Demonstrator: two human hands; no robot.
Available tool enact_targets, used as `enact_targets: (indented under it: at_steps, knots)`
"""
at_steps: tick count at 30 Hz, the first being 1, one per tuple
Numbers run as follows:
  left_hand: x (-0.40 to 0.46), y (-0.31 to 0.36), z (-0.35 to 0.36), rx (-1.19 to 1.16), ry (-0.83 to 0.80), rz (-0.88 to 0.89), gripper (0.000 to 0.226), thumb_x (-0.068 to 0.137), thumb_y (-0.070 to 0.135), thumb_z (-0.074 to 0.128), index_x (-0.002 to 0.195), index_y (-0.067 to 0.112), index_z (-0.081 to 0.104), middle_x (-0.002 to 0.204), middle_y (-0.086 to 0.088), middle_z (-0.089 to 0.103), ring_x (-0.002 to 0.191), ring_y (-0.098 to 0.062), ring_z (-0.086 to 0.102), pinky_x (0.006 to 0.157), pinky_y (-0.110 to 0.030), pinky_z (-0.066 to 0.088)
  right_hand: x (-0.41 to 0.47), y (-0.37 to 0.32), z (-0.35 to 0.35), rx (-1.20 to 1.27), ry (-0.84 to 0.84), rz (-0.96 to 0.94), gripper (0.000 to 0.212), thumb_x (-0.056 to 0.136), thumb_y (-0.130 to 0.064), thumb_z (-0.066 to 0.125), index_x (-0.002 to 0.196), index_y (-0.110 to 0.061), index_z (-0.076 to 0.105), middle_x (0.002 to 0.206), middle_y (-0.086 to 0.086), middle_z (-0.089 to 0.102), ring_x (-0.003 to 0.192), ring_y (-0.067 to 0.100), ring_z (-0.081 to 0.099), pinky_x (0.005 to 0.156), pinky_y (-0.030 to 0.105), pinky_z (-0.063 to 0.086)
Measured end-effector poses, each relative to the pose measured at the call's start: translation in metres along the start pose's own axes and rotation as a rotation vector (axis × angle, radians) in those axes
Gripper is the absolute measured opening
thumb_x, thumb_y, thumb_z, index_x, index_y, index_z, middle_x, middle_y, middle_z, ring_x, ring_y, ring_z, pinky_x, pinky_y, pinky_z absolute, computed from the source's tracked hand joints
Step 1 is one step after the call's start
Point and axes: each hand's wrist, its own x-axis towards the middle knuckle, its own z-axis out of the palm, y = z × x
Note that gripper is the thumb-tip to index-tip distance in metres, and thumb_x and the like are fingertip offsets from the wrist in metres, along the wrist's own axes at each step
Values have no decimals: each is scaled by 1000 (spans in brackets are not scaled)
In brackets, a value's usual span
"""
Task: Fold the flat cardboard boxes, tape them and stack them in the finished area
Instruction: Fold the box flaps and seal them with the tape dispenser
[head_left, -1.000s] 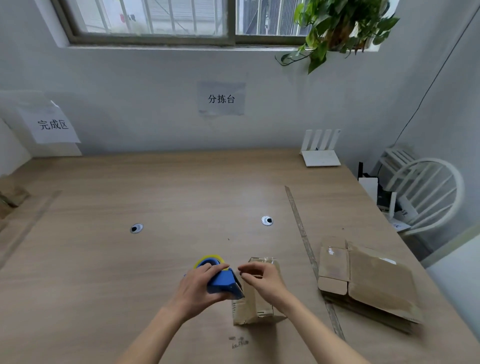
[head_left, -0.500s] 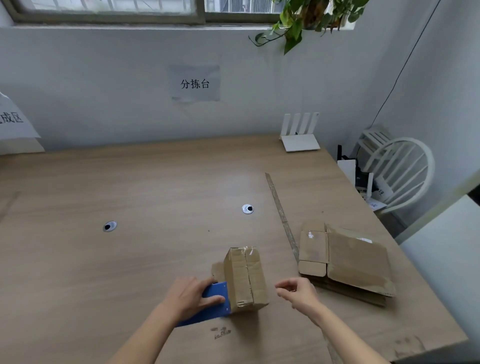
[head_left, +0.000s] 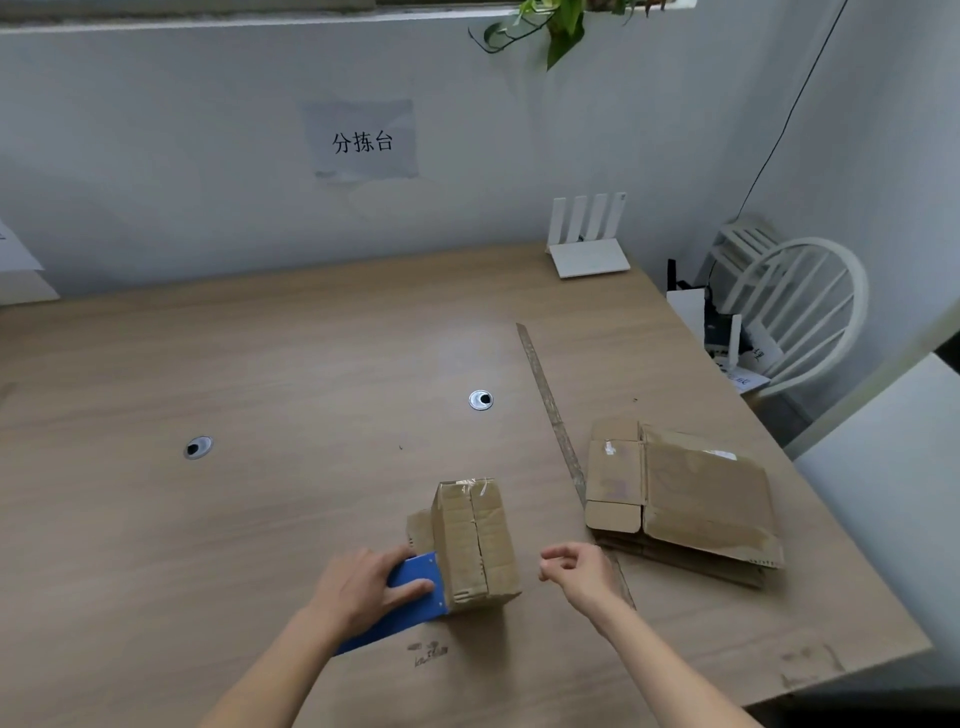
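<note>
A small folded cardboard box (head_left: 475, 540) stands on the wooden table (head_left: 260, 389), with clear tape across its far top edge. My left hand (head_left: 363, 587) holds a blue tape dispenser (head_left: 410, 597) lying flat on the table against the box's left side. My right hand (head_left: 576, 571) hovers just right of the box, fingers loosely curled and holding nothing. A pile of flat cardboard boxes (head_left: 685, 499) lies further right near the table's edge.
A strip of tape (head_left: 550, 410) runs along the table between the box and the flat pile. A white router (head_left: 589, 249) stands at the back by the wall. A white chair (head_left: 795, 312) is beyond the right edge. Two cable grommets (head_left: 480, 400) sit mid-table.
The dispenser has come down from above the box to lie flat at its left side. My right hand has let go of the box and moved off to the right.
</note>
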Motion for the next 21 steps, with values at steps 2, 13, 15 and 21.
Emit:
enact_targets:
  at_steps: [2, 13, 15, 21]
  knots:
    - [2, 0, 4, 35, 4, -23, 62, 85, 82, 33, 129, 44, 54, 99, 10, 70, 74, -10, 55, 67, -29, 46, 7, 6, 8, 0, -11, 27, 7, 82, -17, 76, 87, -20, 72, 68, -7, 75, 80, 7, 73, 86, 30, 57]
    - [16, -5, 17, 140, 9, -108, 72, 81, 85, 25, 129, 40, 55, 99, 5, 71, 79, -16, 64, 68, -31, 49, 14, -5, 66, -193, 94, 102, 34, 91, -26, 70, 123, -33, 61, 116, -4, 67, 113, 21, 63, 88, 27, 46]
    - [15, -4, 18, 123, 21, -104, 69, 83, 84, 28, 130, 40, 54, 100, 4, 71, 79, -17, 64, 68, -31, 49, 8, -11, 61, -224, 178, 7, 40, 95, -25, 65, 133, -31, 54, 137, -4, 58, 119, 21, 60, 89, 28, 44]
    - [12, -2, 29, 25, 54, -126, 71, 78, 87, 24, 128, 45, 53, 98, 8, 71, 82, -16, 65, 64, -31, 45, -19, -37, 90, -413, -39, -191, 90, 94, -62, 51, 161, -20, 9, 168, -2, 12, 150, 21, 28, 114, 38, 34]
